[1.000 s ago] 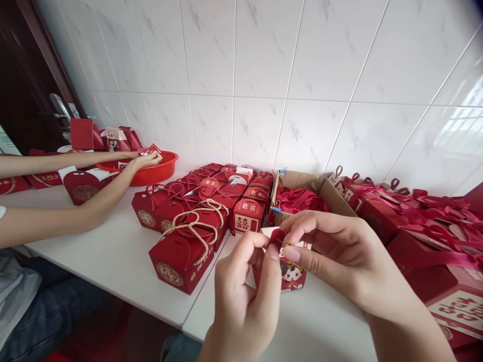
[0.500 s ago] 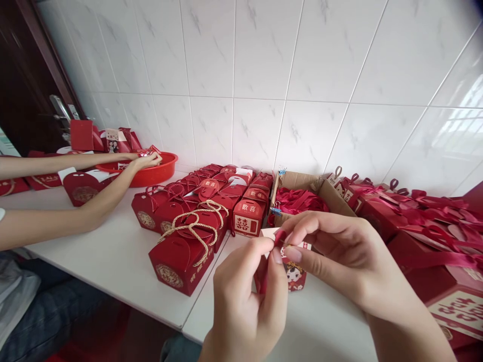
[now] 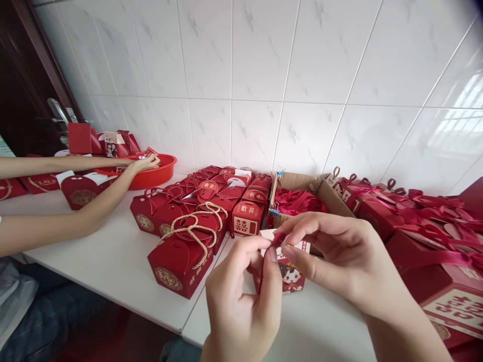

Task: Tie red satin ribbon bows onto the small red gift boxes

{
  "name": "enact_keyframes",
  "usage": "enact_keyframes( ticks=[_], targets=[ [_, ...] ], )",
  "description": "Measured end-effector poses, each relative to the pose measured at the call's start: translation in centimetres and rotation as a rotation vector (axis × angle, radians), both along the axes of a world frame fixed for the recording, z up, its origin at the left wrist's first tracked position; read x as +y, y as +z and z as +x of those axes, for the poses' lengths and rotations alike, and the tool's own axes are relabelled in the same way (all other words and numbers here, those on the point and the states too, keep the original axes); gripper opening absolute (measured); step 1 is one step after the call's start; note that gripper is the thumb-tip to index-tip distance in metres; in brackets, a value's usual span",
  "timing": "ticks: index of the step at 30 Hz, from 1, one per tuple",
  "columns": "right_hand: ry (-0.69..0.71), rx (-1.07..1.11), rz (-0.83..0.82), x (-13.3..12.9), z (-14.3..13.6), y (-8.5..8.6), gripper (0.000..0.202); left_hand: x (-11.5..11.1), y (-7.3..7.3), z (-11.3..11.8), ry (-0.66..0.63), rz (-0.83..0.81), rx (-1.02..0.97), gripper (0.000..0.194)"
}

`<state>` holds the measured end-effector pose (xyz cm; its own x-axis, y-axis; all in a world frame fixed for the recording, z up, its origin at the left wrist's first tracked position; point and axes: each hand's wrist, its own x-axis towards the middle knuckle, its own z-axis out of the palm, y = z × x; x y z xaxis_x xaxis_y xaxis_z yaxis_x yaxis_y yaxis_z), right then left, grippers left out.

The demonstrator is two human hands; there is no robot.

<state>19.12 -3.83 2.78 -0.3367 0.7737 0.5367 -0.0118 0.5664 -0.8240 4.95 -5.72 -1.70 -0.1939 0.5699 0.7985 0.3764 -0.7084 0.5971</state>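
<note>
In the head view my left hand (image 3: pixel 247 296) pinches a dark red ribbon (image 3: pixel 278 239) between thumb and fingertips, with its end hanging down by the palm. My right hand (image 3: pixel 335 256) faces it, thumb and forefinger closed on a small thin gold piece (image 3: pixel 288 245) at the ribbon. Its exact kind is too small to make out. Just behind the fingers stands a red candy box (image 3: pixel 292 279) with a cartoon figure and a pale upper flap, partly covered by my hands.
Rows of red gift boxes (image 3: pixel 171 266) with cords fill the table's middle. A cardboard carton (image 3: pixel 335 196) holds red ribbons (image 3: pixel 300 201). Ribboned boxes (image 3: pixel 422 251) crowd the right. At left, a co-worker's hands (image 3: pixel 145 163) are over a red basin (image 3: pixel 160 173).
My left hand has shifted slightly left and turned a little, still pinching the ribbon. My right hand keeps nearly the same place. The view has tilted slightly.
</note>
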Motion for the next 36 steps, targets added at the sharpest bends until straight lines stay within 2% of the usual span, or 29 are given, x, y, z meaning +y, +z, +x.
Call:
enact_keyframes(
  ticks=[9,15,20,27,30,33,36],
  targets=[
    [-0.036,-0.038,0.111,-0.04,-0.15,0.09,0.009,0.01,-0.05,-0.37,0.109,0.108,0.114,0.019],
    [-0.053,-0.041,0.128,-0.06,-0.18,0.25,0.011,0.18,0.05,-0.18,0.056,0.071,0.065,0.018],
    [-0.048,-0.002,0.071,-0.20,-0.25,0.02,0.012,0.08,0.00,-0.20,0.063,0.086,0.070,0.018],
    [-0.069,0.029,0.036,-0.19,-0.36,-0.03,0.010,0.19,-0.60,-0.40,0.193,0.215,0.187,0.023],
    [-0.050,0.008,0.071,0.05,-0.27,0.08,0.011,0.29,-0.72,-0.39,0.221,0.244,0.237,0.025],
    [-0.037,-0.023,0.106,0.30,-0.05,0.12,0.010,0.41,-0.69,-0.36,0.204,0.242,0.247,0.026],
    [-0.027,-0.046,0.119,0.44,0.42,0.22,0.010,0.47,-0.59,-0.36,0.126,0.195,0.201,0.025]
  ],
)
